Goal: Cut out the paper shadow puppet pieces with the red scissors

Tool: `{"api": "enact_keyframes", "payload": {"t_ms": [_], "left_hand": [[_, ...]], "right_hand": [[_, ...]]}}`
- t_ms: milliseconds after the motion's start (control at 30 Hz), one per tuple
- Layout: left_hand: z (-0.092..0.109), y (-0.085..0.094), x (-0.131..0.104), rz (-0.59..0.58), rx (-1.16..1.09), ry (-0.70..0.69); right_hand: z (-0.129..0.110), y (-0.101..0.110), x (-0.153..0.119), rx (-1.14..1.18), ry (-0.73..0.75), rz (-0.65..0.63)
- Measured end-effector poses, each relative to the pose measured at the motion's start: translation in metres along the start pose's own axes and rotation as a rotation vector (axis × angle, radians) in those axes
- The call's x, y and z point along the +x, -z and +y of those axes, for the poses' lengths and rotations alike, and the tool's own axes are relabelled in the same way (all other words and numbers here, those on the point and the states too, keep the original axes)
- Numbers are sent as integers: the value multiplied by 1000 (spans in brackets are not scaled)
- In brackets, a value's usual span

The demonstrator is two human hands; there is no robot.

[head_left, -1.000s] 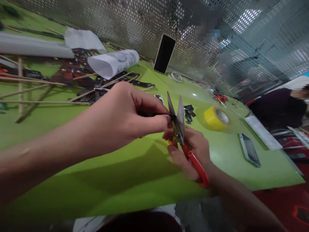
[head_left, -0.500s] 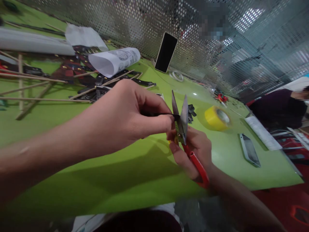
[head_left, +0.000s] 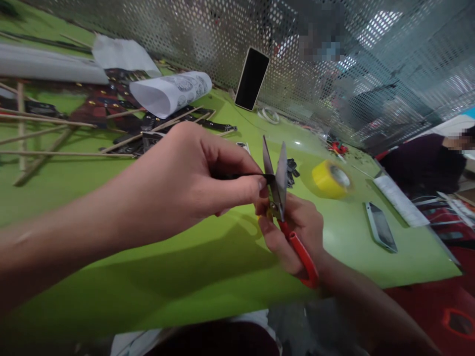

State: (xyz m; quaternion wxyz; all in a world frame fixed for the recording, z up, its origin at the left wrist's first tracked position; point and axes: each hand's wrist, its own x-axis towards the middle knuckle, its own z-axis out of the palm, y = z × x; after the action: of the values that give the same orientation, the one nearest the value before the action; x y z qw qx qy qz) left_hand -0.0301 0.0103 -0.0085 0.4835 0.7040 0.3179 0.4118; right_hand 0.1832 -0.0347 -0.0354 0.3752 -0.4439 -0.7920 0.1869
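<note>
My left hand [head_left: 208, 173] pinches a thin black piece [head_left: 267, 177] between thumb and forefinger. The end of that piece reaches between the parted blades of a pair of scissors [head_left: 281, 183]. Red-handled, the scissors sit in my right hand [head_left: 297, 227], with their blades pointing up and away. Part of the black piece is hidden by my left fingers. Just behind the blades, a small pile of black cut pieces [head_left: 291, 172] lies on the green table [head_left: 178, 277].
A yellow tape roll [head_left: 330, 179] and a phone [head_left: 381, 227] lie at right, near folded paper [head_left: 401, 200]. Another phone [head_left: 252, 79] leans on the perforated metal screen. Wooden sticks [head_left: 55, 153] and rolled printed paper [head_left: 172, 92] are at left. A person in dark clothing sits far right.
The whole view has shifted slightly, so the table items appear a little further left. Both hands keep their hold, and the scissor blades remain parted around the black piece.
</note>
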Motion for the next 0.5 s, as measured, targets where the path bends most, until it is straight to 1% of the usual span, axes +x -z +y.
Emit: {"api": "enact_keyframes", "payload": {"t_ms": [100, 200, 267, 400, 500], "left_hand": [[-2, 2, 0, 22, 22, -4], [-2, 5, -1, 1, 40, 2], [-2, 5, -3, 4, 57, 40], [3, -1, -6, 94, 54, 153], [8, -8, -10, 107, 41, 166]], "right_hand": [[2, 1, -1, -17, -1, -10], [3, 1, -2, 8, 10, -24], [3, 1, -3, 31, 10, -25], [2, 0, -4, 68, 1, -32], [-1, 1, -2, 69, -14, -35]]}}
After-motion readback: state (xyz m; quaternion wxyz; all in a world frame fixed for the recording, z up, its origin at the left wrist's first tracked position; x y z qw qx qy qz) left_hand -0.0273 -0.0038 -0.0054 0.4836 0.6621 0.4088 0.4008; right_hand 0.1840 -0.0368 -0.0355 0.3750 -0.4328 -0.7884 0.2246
